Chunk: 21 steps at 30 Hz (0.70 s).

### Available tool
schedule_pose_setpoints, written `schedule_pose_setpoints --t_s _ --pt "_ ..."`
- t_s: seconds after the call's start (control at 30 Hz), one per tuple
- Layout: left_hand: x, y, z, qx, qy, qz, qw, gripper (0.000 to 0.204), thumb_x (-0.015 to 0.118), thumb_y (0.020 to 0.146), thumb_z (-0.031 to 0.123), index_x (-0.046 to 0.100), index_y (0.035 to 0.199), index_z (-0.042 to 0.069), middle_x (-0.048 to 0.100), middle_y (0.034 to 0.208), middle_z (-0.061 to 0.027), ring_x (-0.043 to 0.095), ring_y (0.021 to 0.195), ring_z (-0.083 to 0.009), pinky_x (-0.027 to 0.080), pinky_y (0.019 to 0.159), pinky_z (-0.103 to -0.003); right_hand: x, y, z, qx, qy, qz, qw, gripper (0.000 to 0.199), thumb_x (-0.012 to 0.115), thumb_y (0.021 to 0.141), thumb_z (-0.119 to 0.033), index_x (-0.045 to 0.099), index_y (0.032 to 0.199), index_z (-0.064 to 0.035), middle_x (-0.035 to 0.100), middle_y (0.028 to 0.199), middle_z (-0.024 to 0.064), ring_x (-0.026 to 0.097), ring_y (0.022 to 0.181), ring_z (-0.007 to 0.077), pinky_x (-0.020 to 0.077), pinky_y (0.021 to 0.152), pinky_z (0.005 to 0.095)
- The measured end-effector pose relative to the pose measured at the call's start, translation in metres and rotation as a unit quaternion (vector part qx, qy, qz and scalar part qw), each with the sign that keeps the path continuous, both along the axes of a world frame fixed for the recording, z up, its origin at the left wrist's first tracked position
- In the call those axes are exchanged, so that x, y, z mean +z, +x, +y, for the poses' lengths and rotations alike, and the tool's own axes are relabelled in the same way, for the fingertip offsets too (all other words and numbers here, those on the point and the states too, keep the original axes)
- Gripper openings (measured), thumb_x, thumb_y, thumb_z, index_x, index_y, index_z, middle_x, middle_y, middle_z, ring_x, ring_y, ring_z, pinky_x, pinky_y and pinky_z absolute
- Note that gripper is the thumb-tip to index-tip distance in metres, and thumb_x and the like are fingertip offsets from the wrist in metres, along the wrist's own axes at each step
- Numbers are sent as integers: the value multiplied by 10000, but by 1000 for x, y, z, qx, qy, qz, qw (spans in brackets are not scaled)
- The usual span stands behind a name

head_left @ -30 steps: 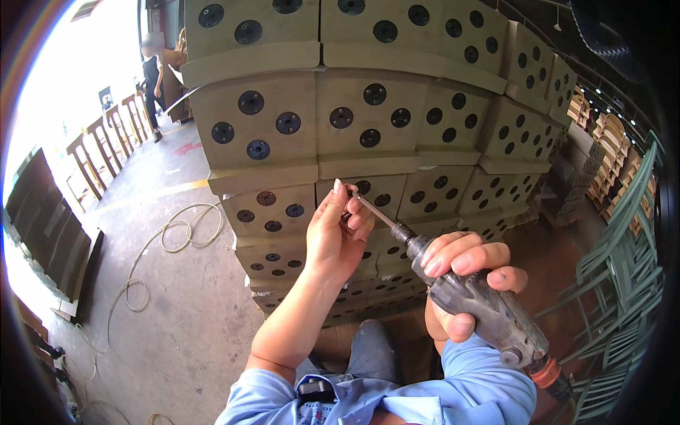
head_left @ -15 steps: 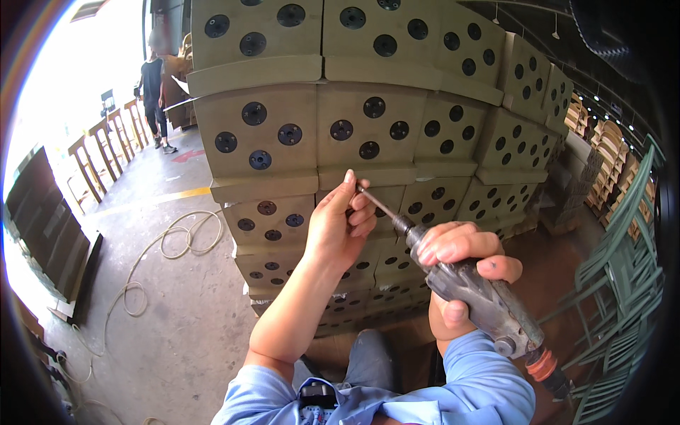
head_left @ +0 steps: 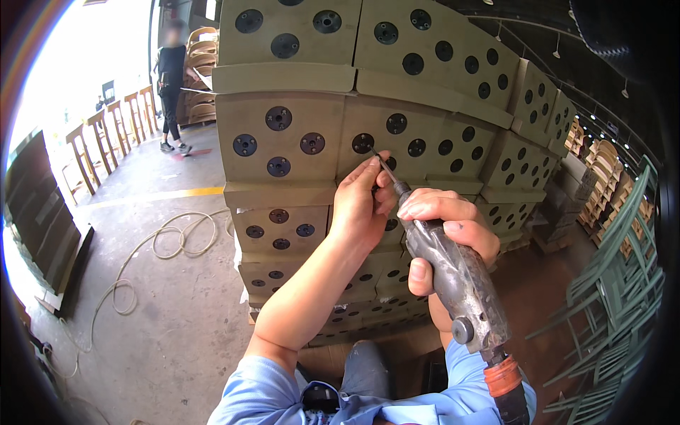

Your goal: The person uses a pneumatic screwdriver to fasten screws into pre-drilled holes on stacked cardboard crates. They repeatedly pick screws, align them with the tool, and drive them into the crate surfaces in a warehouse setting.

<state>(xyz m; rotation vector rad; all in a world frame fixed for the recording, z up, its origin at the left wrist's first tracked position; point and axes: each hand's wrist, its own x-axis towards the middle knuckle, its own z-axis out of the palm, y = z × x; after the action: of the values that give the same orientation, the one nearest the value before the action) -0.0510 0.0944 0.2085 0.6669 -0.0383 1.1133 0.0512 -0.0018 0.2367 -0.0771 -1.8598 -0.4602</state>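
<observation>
My right hand [head_left: 453,230] is wrapped round a worn grey air screwdriver [head_left: 464,290] with an orange collar at its rear end. Its long thin bit [head_left: 387,168] points up and to the left, at a round black disc [head_left: 363,144] on the side of a box. Close to the bit's tip, the fingers of my left hand [head_left: 365,198] are pinched together against the shaft. Whether a screw sits at the tip is too small to make out. The discs, with small holes or screw heads, are set in groups across brown padded box-like pieces [head_left: 280,188].
The stacked pieces form a tall wall before me. A pale hose [head_left: 127,265] lies coiled on the floor at the left, near wooden chair frames [head_left: 113,134]. A person [head_left: 171,85] is at the far left. Green metal frames [head_left: 613,283] are piled at the right.
Both hands and the screwdriver have moved up toward a disc in the upper row, and the bit's tip now reaches its edge. The stack shifts in view. The distant person has stepped sideways.
</observation>
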Motion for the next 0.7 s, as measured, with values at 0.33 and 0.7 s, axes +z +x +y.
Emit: schedule_pose_setpoints --t_s 0.33,0.7 --pt "-17 -12 -14 11 17 34 999 320 496 1092 173 550 1341 -20 515 787 6 420 656 -83 334 544 -233 5 2 7 9 -6 21 1000 534 712 932 -244 391 1336 -108 604 1054 202 640 858 289 586 732 477" --pt "-64 -23 -17 -16 -42 64 997 220 518 1076 139 595 1242 16 520 752 7 393 592 -78 274 510 -226 7 -6 25 21 11 38 999 484 763 869 -149 427 1208 -71 657 1068 238 685 830 303 597 748 430"
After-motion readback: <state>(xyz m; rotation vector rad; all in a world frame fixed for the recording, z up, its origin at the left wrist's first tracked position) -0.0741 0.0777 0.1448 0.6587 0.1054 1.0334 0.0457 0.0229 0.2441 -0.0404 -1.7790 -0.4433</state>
